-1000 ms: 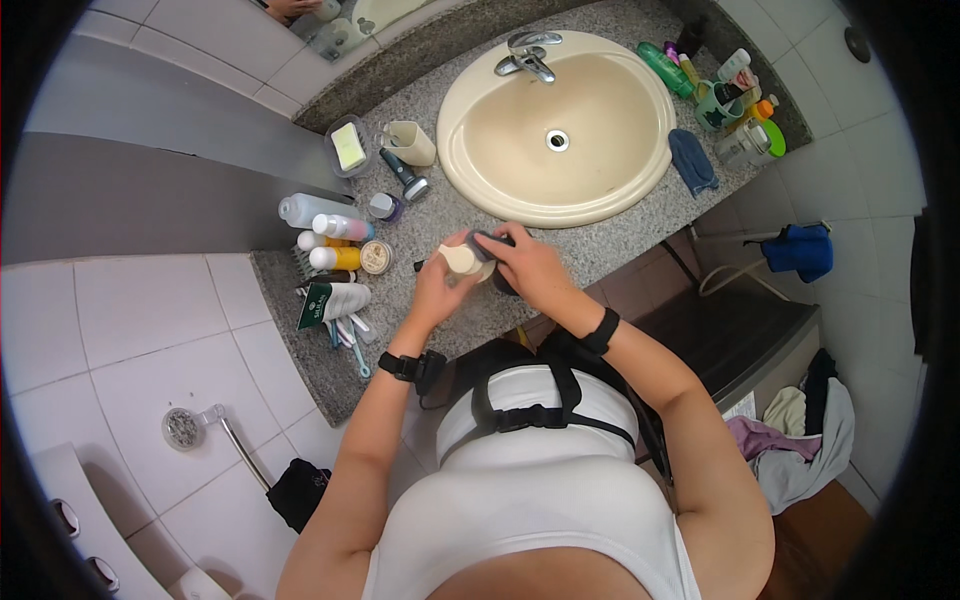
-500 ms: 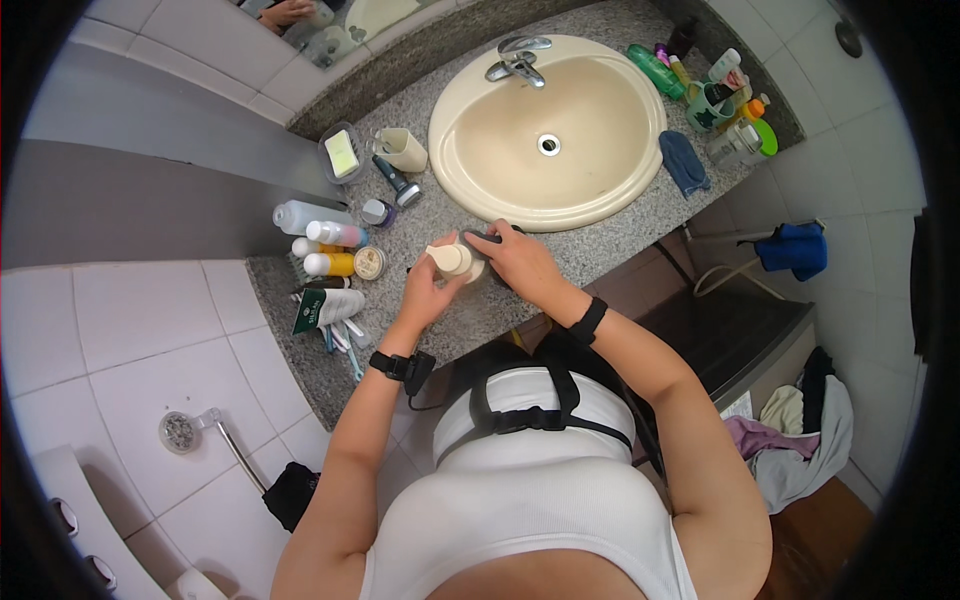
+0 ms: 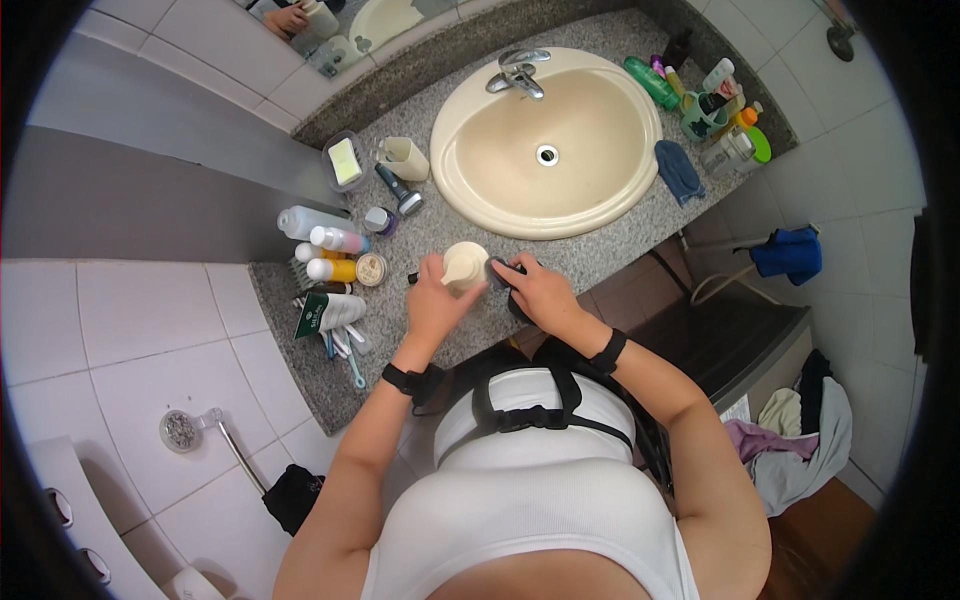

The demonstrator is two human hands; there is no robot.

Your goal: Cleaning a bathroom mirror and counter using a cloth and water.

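Observation:
Near the counter's front edge, my left hand is wrapped around a cream pump bottle, whose nozzle points down toward that hand. Close by on its right, my right hand grips a dark object, partly covered by the fingers; its kind is unclear. A dark part also shows below those fingers. Beyond the bottle, a dark electric shaver lies beside a cream cup. A small dark tip sticks out left of my left fingers, mostly hidden.
The cream sink with its chrome tap lies ahead. Several bottles, an open jar and a soap dish line the left. At right are a blue cloth, toiletries and a green cup.
The bottle's nozzle has swung from pointing left to pointing down toward me. My right hand has moved slightly right and nearer, with the dark object in it.

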